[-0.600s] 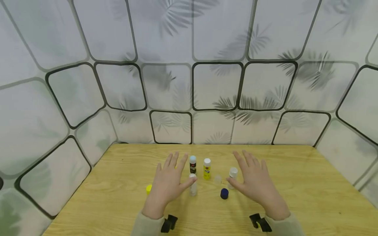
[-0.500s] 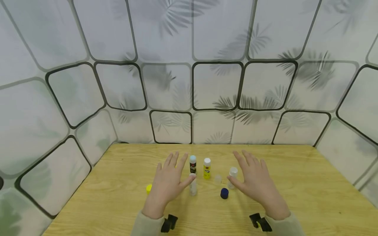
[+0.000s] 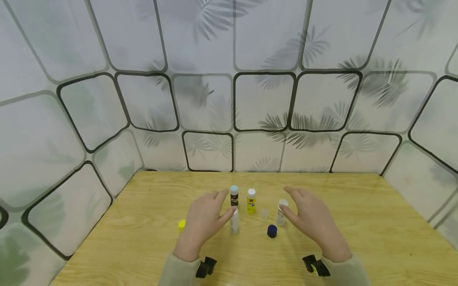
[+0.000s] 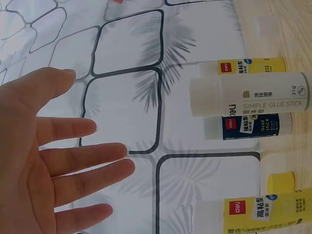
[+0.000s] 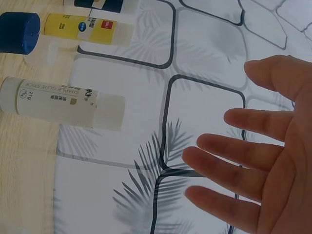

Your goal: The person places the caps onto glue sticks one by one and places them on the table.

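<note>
My left hand (image 3: 204, 218) hovers above the table, fingers relaxed and holding nothing. Just right of its thumb stands a white glue stick (image 3: 234, 223). Behind that are a dark glue stick (image 3: 234, 197) with a pale cap and a yellow glue stick (image 3: 251, 201). A second yellow glue stick (image 4: 263, 214) shows in the left wrist view; the left hand hides it from the head camera. Likewise raised and holding nothing, my right hand (image 3: 316, 222) has its thumb close to another white glue stick (image 3: 280, 216). The right wrist view shows its fingers (image 5: 234, 146) extended and apart.
A dark blue cap (image 3: 272, 231) and a translucent cap (image 3: 264, 215) sit between the two white glue sticks. To the left of the left hand is a yellow cap (image 3: 181, 225). A patterned curtain (image 3: 257, 99) borders the wooden table (image 3: 375, 238) behind and at the sides.
The spread fingers of both hands have tipped downward and appear closer together in the head view. That view has shifted slightly downward. The glue sticks and caps stay put.
</note>
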A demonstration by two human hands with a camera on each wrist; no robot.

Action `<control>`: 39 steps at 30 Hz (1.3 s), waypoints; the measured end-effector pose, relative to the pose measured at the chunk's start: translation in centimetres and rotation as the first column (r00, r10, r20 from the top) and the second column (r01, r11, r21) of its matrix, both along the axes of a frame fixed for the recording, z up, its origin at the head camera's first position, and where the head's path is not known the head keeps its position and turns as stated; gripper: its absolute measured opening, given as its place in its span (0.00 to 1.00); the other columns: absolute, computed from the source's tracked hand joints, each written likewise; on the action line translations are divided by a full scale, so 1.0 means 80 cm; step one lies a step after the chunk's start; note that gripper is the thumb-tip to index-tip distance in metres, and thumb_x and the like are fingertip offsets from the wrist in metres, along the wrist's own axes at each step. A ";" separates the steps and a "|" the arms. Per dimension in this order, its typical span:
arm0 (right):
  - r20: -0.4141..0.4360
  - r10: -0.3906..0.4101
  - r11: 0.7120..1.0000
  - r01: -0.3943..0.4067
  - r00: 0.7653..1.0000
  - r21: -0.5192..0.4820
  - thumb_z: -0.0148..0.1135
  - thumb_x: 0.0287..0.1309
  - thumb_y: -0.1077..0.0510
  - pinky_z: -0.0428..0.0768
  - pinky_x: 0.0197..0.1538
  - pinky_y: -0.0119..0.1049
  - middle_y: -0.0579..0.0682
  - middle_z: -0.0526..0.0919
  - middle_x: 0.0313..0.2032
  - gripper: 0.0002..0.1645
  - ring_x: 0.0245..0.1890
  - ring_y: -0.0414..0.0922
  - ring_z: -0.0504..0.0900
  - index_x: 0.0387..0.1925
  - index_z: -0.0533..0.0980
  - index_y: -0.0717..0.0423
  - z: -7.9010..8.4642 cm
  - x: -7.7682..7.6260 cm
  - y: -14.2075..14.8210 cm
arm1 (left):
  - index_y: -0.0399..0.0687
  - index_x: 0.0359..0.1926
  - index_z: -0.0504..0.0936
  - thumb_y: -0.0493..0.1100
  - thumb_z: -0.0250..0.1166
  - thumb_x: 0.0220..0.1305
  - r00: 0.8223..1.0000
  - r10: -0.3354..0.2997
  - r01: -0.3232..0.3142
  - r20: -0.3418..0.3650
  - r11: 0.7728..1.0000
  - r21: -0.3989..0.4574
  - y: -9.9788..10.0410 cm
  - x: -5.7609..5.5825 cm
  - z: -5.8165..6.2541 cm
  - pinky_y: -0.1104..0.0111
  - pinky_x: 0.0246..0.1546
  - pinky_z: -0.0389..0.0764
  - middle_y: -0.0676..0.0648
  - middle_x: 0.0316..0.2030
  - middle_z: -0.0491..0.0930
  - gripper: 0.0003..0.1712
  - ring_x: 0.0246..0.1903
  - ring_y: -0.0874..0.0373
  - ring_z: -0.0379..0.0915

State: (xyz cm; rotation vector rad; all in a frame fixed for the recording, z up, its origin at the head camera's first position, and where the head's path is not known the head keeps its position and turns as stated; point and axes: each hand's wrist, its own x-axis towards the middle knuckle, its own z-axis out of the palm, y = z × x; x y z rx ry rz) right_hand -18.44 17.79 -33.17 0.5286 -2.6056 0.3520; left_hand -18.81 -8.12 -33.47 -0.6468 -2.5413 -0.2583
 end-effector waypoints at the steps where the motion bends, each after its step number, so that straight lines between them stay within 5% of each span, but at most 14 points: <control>1: 0.019 -0.010 1.000 0.010 1.000 -0.003 0.62 0.50 0.50 0.76 0.34 0.46 0.57 0.78 0.42 0.28 0.37 0.52 0.77 0.51 0.71 0.61 0.000 0.000 -0.001 | 0.43 0.49 0.75 0.57 0.58 0.56 1.000 -0.007 0.007 -0.011 1.000 0.002 0.000 0.000 0.000 0.70 0.21 0.73 0.47 0.33 0.79 0.26 0.27 0.57 0.74; 6: 0.070 -0.035 0.999 0.036 0.997 -0.009 0.61 0.51 0.50 0.73 0.21 0.35 0.55 0.80 0.38 0.25 0.27 0.45 0.78 0.48 0.73 0.60 0.002 0.002 -0.002 | 0.45 0.43 0.78 0.55 0.60 0.55 0.999 -0.024 0.024 -0.033 0.999 0.021 0.002 0.000 -0.002 0.77 0.11 0.61 0.50 0.26 0.78 0.22 0.18 0.62 0.68; 16: 0.079 -0.026 0.999 0.028 0.997 -0.036 0.61 0.52 0.52 0.73 0.20 0.36 0.56 0.80 0.38 0.24 0.29 0.48 0.80 0.48 0.73 0.60 0.007 0.002 0.004 | 0.46 0.40 0.79 0.53 0.63 0.52 0.995 -0.037 0.046 -0.094 0.995 0.092 0.008 -0.002 -0.001 0.79 0.08 0.56 0.52 0.24 0.78 0.19 0.11 0.68 0.56; 25: 0.074 -0.048 0.998 0.051 0.996 -0.038 0.60 0.52 0.52 0.72 0.19 0.36 0.57 0.80 0.36 0.24 0.30 0.49 0.79 0.48 0.72 0.61 0.008 -0.001 0.022 | 0.44 0.37 0.80 0.51 0.63 0.52 0.971 -0.064 0.099 -0.229 0.985 0.144 0.025 -0.008 -0.004 0.75 0.16 0.72 0.49 0.30 0.81 0.16 0.20 0.62 0.74; 39: 0.128 -0.108 0.994 0.108 0.986 0.001 0.57 0.55 0.51 0.75 0.22 0.42 0.60 0.79 0.36 0.25 0.31 0.52 0.79 0.49 0.71 0.64 0.005 0.008 0.069 | 0.44 0.38 0.79 0.53 0.61 0.55 0.972 -0.143 0.165 -0.185 0.980 0.109 0.076 -0.020 -0.009 0.80 0.12 0.64 0.50 0.30 0.81 0.18 0.15 0.65 0.69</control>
